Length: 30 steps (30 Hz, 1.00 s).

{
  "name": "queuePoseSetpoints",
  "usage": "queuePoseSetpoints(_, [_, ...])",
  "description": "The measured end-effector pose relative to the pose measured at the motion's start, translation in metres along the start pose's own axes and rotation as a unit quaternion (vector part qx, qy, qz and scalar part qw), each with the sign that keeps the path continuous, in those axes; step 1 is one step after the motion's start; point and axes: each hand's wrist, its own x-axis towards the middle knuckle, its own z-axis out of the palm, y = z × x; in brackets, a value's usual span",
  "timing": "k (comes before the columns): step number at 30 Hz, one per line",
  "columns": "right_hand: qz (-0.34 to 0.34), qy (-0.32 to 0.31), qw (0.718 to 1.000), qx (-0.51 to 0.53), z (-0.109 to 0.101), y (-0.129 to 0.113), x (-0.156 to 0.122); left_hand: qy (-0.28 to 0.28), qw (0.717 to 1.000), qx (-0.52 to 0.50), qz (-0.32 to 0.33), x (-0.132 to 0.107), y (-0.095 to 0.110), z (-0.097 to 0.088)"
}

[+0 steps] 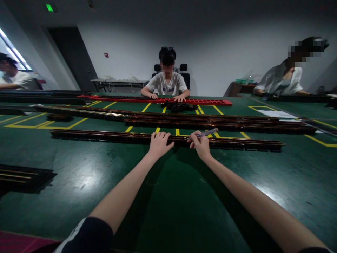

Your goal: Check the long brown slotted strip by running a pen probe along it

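Observation:
A long dark strip (118, 136) lies crosswise on the green table in front of me. My left hand (160, 146) rests on it near its middle, fingers stretched out and thumb apart. To the right, my right hand (201, 146) is closed around a pen (207, 133) whose body slants up to the right. The pen's tip points down-left toward the strip; whether it touches cannot be made out. Several more dark strips (223, 121) lie in a bundle just beyond.
Across the green table (92, 211), a person (167, 82) has both hands at a long red frame (216, 102). A small dark pile (179, 106) sits before it. More dark strips (23, 177) lie at left. White paper (279, 114) is at right. Other people sit at both sides.

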Motion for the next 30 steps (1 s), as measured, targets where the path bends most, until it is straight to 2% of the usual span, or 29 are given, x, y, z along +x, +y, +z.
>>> queuePoseSetpoints(30, [-0.009, -0.018, 1.0, 0.003, 0.0018, -0.0007, 0.0, 0.013, 1.0, 0.01, -0.005, -0.001, 0.0037, 0.0003])
